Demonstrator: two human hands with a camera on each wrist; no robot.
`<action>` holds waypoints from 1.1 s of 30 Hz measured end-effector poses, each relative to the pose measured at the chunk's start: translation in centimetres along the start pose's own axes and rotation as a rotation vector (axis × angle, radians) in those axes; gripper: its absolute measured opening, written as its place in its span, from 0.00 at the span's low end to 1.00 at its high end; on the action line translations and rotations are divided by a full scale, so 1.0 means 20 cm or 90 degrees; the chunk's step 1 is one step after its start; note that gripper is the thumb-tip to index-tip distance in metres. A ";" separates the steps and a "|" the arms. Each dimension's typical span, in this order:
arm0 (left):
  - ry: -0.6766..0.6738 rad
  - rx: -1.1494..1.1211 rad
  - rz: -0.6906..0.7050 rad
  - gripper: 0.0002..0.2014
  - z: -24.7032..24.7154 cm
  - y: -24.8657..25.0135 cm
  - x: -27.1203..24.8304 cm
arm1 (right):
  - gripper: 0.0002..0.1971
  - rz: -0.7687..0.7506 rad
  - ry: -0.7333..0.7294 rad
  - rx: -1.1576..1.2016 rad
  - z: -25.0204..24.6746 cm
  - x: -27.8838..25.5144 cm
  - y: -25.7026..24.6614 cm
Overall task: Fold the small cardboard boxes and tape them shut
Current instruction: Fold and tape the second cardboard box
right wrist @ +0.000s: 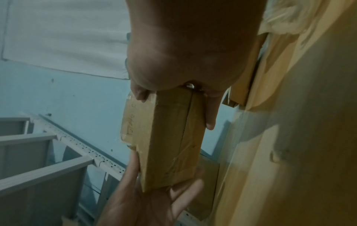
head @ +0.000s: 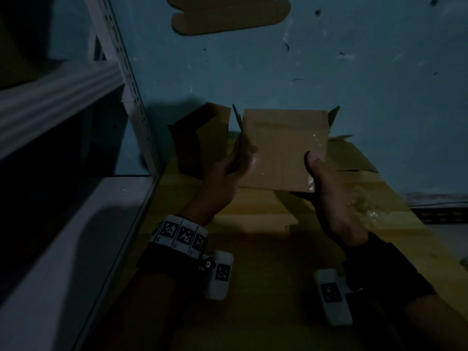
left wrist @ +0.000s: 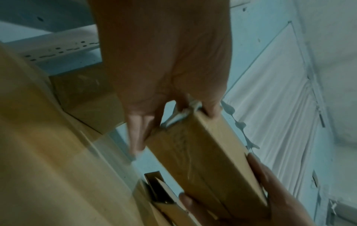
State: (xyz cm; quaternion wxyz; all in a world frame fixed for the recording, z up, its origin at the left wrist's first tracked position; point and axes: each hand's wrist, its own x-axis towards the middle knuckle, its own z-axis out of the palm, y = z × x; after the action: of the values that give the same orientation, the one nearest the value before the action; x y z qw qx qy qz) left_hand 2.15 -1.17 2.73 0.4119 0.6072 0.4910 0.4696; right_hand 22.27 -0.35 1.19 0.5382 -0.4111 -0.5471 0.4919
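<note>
I hold a small brown cardboard box [head: 281, 148] upright in front of me with both hands. My left hand [head: 243, 158] grips its left edge, thumb on the near face and fingers behind. My right hand [head: 316, 173] grips the lower right corner, thumb pressed on the near face. In the left wrist view the box [left wrist: 203, 160] runs from my left hand [left wrist: 164, 76] down to my right hand [left wrist: 280, 191], with a whitish scrap at the corner under my fingers. In the right wrist view clear tape shines on the box [right wrist: 170, 137] between my right hand [right wrist: 183, 53] and my left hand [right wrist: 150, 198].
A second, partly folded box [head: 200, 140] stands just left of the held one. Below lies a large cardboard carton [head: 253, 249] with open flaps [head: 352, 158] and crumpled clear plastic [head: 362, 201]. A grey metal rack [head: 63, 92] fills the left. A flat cardboard blank [head: 228, 16] lies further off.
</note>
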 end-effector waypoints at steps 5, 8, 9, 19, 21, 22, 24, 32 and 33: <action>-0.039 -0.037 -0.019 0.19 -0.01 0.00 0.00 | 0.23 0.003 0.024 0.034 -0.01 0.01 0.01; -0.062 -0.050 -0.021 0.22 -0.01 0.01 0.00 | 0.24 0.000 0.047 0.057 -0.01 0.01 0.02; -0.067 -0.047 -0.019 0.23 -0.02 0.01 -0.01 | 0.25 -0.003 0.051 0.061 -0.01 0.01 0.03; -0.097 -0.008 0.033 0.26 -0.06 0.01 -0.01 | 0.27 -0.021 0.041 0.076 -0.02 0.00 0.05; -0.110 -0.014 0.034 0.26 -0.06 0.03 -0.02 | 0.27 -0.020 0.038 0.072 -0.03 0.01 0.05; -0.113 -0.016 0.033 0.25 -0.05 0.03 -0.02 | 0.26 -0.022 0.037 0.070 -0.03 0.01 0.04; -0.107 -0.026 0.026 0.23 -0.04 0.03 -0.02 | 0.25 -0.025 0.033 0.075 -0.04 0.02 0.03; -0.015 -0.020 0.008 0.16 -0.01 0.02 0.00 | 0.22 -0.041 0.008 0.019 -0.02 0.01 0.01; -0.009 -0.006 0.018 0.14 0.00 0.01 -0.01 | 0.21 -0.046 0.006 0.016 -0.01 0.00 0.01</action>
State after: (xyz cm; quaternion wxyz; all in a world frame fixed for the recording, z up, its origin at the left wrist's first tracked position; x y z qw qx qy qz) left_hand 2.14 -1.33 2.97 0.4114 0.6153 0.4774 0.4735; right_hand 22.47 -0.21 1.07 0.5632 -0.3867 -0.5531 0.4769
